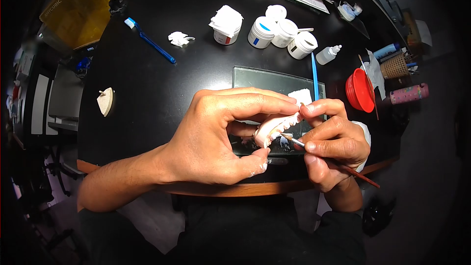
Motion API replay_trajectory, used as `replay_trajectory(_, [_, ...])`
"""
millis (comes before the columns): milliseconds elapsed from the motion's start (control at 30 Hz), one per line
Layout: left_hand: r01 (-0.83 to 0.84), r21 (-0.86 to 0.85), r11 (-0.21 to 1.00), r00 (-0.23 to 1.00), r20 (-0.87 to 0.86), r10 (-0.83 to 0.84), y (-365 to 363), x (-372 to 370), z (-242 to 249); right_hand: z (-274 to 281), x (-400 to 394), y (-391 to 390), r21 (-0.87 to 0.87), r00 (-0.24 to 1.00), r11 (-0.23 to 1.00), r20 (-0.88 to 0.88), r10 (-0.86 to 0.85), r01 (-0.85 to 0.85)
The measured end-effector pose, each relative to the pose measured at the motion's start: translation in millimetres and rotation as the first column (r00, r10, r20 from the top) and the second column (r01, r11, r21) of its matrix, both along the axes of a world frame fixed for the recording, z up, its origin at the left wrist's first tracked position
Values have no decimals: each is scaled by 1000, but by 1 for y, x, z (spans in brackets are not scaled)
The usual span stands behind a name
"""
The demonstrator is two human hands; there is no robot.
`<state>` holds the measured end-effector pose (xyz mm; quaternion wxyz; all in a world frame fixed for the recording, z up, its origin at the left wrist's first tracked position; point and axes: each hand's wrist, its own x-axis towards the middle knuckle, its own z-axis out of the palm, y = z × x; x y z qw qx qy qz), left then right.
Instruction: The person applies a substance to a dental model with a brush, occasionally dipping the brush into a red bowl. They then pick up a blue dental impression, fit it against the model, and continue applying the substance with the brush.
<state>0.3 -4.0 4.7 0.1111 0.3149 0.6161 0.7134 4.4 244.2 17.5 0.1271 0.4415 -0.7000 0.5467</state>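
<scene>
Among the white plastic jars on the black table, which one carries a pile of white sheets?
The leftmost white plastic jar, marked with red: thin white sheets cover its top, while the other white jars, clustered to its right, carry none.

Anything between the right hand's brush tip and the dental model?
Nothing visible. The right hand has the brush tip right at the dental model, which the left hand holds from the other side. Can't tell if the tip touches.
</scene>
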Motion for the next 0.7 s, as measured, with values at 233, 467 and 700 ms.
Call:
replay_trajectory(233, [-75,49,996,996,-38,77,6,1,-6,2,0,0,6,1000,1000,-7,-15,15])
replay_trajectory(467, [-11,4,1000,1000,-26,11,1,0,-2,1,1,-1,3,1000,1000,-14,-20,20])
replay_trajectory(700, [-15,-8,1000,999,-39,14,1,0,0,2,3,0,18,999,999,-26,-37,38])
